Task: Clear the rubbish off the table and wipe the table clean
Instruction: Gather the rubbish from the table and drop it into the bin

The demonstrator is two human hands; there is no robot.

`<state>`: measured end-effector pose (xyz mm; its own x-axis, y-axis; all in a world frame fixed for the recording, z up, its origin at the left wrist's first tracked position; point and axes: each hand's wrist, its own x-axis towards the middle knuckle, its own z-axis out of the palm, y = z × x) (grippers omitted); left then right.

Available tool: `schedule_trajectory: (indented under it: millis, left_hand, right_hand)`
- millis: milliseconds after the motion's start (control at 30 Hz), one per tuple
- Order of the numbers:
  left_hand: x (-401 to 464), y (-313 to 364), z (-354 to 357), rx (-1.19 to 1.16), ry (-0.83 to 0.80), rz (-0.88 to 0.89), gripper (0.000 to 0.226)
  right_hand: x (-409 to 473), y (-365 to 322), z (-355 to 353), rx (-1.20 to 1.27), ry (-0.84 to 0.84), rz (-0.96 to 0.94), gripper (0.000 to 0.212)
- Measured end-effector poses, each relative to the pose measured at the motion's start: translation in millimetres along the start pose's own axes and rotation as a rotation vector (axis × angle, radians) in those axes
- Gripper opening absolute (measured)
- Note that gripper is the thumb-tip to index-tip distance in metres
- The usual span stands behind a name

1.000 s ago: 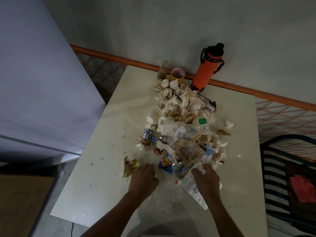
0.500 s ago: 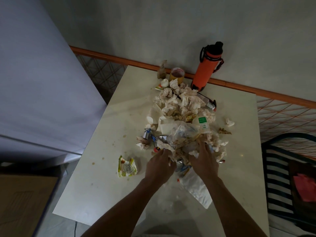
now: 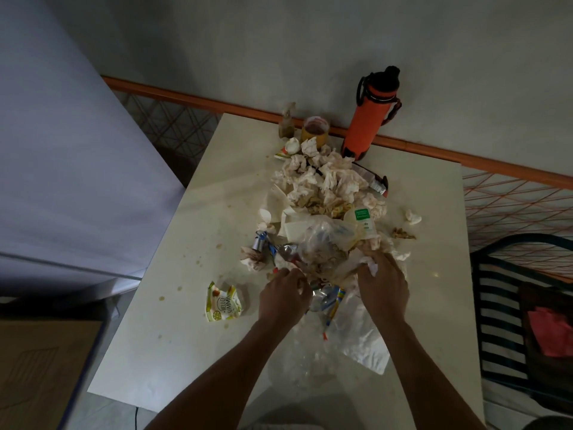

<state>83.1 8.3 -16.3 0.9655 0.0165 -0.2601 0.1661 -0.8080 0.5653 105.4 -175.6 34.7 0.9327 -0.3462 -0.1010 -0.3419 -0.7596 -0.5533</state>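
A heap of rubbish (image 3: pixel 325 212), mostly crumpled tissues, wrappers and a clear plastic bag, covers the middle of the pale table (image 3: pixel 173 299). My left hand (image 3: pixel 283 297) has its fingers curled into the near edge of the heap, gripping wrappers. My right hand (image 3: pixel 383 283) grips crumpled tissue at the heap's near right side. A shiny blue and yellow wrapper (image 3: pixel 328 301) lies between my hands. A white plastic bag (image 3: pixel 362 339) lies flat under my right wrist. A yellow snack packet (image 3: pixel 223 302) sits alone to the left.
An orange bottle (image 3: pixel 370 119) stands at the table's far edge beside a lidded cup (image 3: pixel 314 130). Loose scraps (image 3: pixel 403 232) lie to the right. Brown stains (image 3: pixel 198 259) spot the table. A dark slatted chair (image 3: pixel 524 305) stands right, a cardboard box (image 3: pixel 40 373) lower left.
Both hands have moved forward from the table's near part into the heap and closed on rubbish. The yellow packet, by my left hand before, now lies free.
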Motion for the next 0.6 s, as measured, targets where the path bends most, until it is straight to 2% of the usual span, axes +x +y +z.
schedule_trajectory:
  millis: [167,300,467,600]
  left_hand:
    - [-6,-11,-10,-0.068,-0.021,-0.045,0.030]
    - [-14,-15,-22,-0.174,0.019,-0.056,0.016]
    - [-24,-23,-35,-0.319,0.052,-0.152,0.010]
    - [-27,-34,-44,-0.328,0.074,-0.190,0.012]
  right_hand:
    - [-5,6,-10,0.151,0.077,-0.001,0.034]
    - [-11,2,-17,0.230,0.089,-0.010,0.028]
    - [-18,-12,-25,0.344,0.023,-0.010,0.015]
    - [-22,-22,-20,0.310,-0.006,-0.025,0.018]
